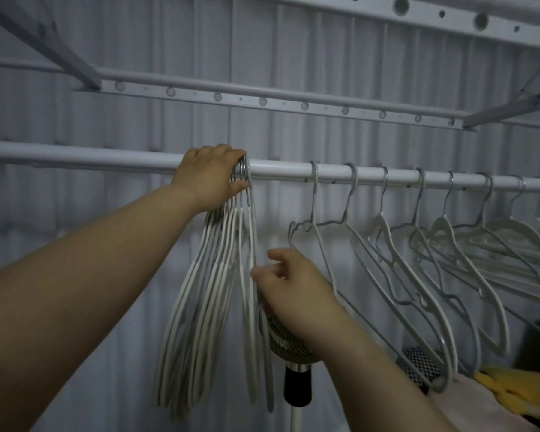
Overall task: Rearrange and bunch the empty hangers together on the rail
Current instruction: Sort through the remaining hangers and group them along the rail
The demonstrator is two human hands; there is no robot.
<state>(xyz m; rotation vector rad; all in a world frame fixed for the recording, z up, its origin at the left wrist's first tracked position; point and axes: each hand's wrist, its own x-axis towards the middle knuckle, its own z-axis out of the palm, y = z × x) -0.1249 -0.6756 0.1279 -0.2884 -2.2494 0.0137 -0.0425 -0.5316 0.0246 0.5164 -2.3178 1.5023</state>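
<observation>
On the white metal rail [106, 155], my left hand [211, 176] clamps the hooks of the light, stiff, slippery white wire hangers [219, 291], right hand [293, 288] pinching their dangling frames.

The left hand [209, 176] is raised to the rail [75, 155], fingers curled over its top and thumb below, closed around the hook ends gathered there. The left forearm extends up from lower left. The right hand [296, 291] sits below the rail, fingers loosely bent, thumb and forefinger pinching a hanging wire.
</observation>
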